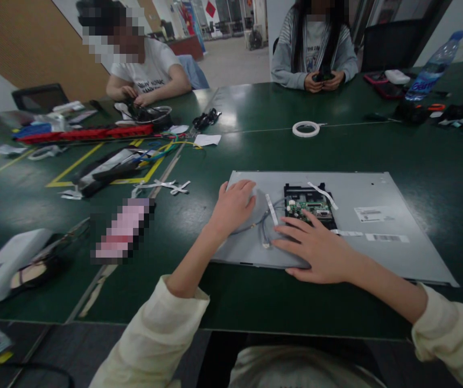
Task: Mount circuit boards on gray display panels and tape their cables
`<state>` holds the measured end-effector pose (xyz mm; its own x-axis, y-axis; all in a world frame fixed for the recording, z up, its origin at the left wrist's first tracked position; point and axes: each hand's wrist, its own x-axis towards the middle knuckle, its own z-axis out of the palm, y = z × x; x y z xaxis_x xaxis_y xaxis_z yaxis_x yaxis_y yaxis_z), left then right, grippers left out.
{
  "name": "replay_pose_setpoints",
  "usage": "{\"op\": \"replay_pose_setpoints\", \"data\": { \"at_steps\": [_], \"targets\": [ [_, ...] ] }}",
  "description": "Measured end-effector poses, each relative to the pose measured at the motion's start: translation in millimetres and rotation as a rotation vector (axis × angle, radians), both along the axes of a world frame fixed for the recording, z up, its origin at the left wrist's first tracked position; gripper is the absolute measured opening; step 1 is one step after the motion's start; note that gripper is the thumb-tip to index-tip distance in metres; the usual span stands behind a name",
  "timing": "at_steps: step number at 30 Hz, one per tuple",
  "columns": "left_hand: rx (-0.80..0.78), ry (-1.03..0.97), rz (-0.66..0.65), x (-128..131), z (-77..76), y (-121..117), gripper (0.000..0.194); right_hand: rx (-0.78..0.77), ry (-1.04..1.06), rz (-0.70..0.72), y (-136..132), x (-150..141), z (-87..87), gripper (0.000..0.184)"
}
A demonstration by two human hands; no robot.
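Panel (356, 186) of grey metal lies flat on the green worktop (247, 302), right in front of the person, a circuit board (308, 207) showing bare in its black frame. The left hand (235, 202) rests on the panel's far left part, thumb and fingers apart; the right hand (316, 248) is spread over the near edge, just beside the board, fingers apart. Neither grip seems clamped on anything, though the light is dim and what lies under the fingertips is hard to make out.

Work looks partway along. White tape strips are already on the panel: one upright strip (272, 210) by the thin cable (260, 221), another slanting strip (323, 195) reaching over the board's frame. The cable's white plug (266, 245) lies loose on the metal, apparently joined to nothing, and no cover sits over the board; those look like the unsettled parts. A tape roll (306, 135) lies farther off, well apart from both hands.
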<state>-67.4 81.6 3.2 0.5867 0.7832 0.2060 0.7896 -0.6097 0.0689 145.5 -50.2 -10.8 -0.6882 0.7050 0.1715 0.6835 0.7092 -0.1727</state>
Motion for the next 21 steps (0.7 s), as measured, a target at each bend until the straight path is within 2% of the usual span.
{"op": "replay_pose_setpoints", "data": {
  "at_steps": [12,21],
  "targets": [
    [-0.012,-0.029,0.043,-2,-2.3,4,0.032,0.065,-0.035,-0.220,25,35,-12.8,0.054],
    [-0.049,-0.018,0.034,-2,0.5,1,0.033,0.106,-0.077,-0.413,32,71,-20.9,0.055]
  ]
}}
